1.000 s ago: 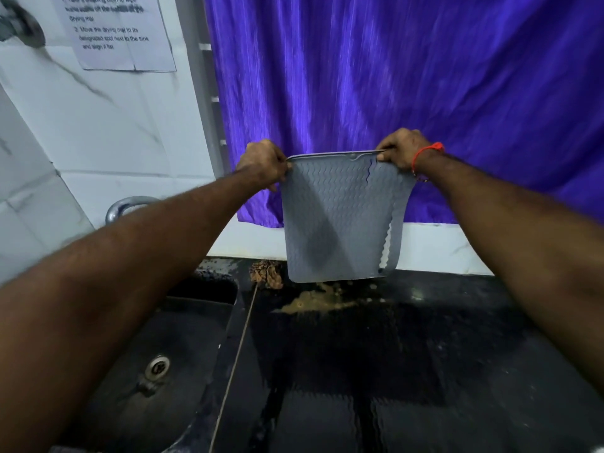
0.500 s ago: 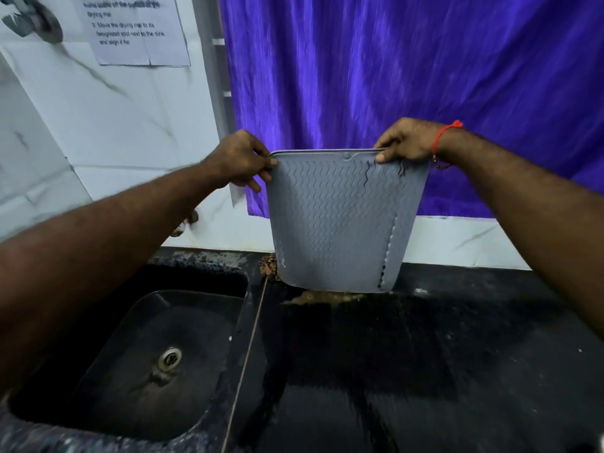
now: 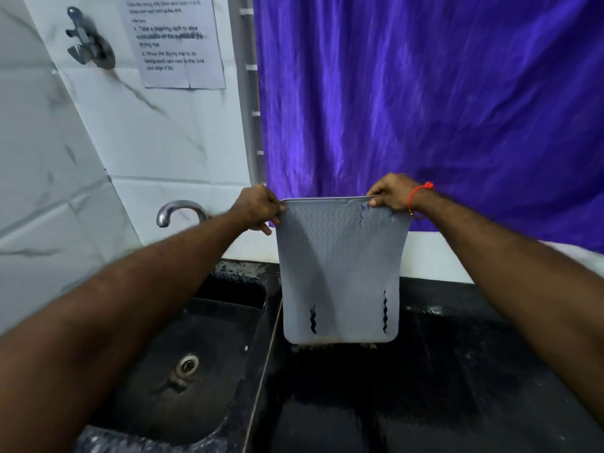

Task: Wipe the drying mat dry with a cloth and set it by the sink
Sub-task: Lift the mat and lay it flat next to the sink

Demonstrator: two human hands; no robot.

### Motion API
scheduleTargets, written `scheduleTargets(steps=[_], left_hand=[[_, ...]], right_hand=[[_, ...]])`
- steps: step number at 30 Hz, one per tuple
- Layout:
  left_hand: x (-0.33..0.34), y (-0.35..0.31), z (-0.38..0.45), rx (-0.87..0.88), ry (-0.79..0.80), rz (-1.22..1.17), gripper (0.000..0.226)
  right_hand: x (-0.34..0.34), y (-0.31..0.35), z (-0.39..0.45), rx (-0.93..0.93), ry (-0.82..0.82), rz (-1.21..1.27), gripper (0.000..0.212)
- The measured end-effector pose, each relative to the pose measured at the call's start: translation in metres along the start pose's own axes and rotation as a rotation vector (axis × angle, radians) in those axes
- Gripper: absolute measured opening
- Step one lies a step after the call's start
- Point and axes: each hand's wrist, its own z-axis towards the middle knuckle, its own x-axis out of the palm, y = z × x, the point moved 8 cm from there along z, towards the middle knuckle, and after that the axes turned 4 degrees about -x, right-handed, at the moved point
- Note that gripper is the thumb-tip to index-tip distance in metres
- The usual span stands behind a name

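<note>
A grey ribbed drying mat (image 3: 340, 273) hangs upright in front of me, held by its top edge. My left hand (image 3: 260, 207) pinches the top left corner and my right hand (image 3: 390, 192), with a red thread on the wrist, pinches the top right corner. The mat's bottom edge hovers just above the black counter (image 3: 425, 380), right beside the black sink (image 3: 183, 361). Wavy slits show near its lower corners. No cloth is in view.
A metal tap (image 3: 178, 210) curves over the sink at the back left. White marbled tiles with a paper notice (image 3: 175, 44) and a wall fitting (image 3: 90, 49) stand behind. A purple curtain (image 3: 441, 103) hangs over the counter's back.
The mat now hangs lower in my view, with its bottom edge near the counter beside the sink. The brown debris on the counter behind it is now hidden.
</note>
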Motion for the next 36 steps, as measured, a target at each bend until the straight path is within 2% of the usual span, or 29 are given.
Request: scheduleTargets(steps=[7, 13, 19, 26, 36], left_hand=[[-0.007, 0.006, -0.001, 0.002, -0.121, -0.012, 0.022], [-0.009, 0.016, -0.007, 0.009, -0.124, -0.014, 0.021], [-0.008, 0.015, -0.011, 0.056, -0.167, -0.049, 0.019], [-0.010, 0.003, 0.001, 0.077, -0.220, -0.068, 0.016], [-0.003, -0.001, 0.024, 0.065, -0.210, -0.059, 0.017]], right_hand=[[-0.003, 0.007, 0.011, 0.012, -0.111, -0.014, 0.019], [0.004, 0.012, 0.005, -0.009, -0.083, -0.022, 0.018], [0.001, 0.009, -0.001, -0.020, -0.125, -0.006, 0.017], [-0.010, -0.003, 0.006, 0.014, -0.176, -0.011, 0.016], [-0.006, -0.019, 0.025, 0.084, -0.201, 0.034, 0.019]])
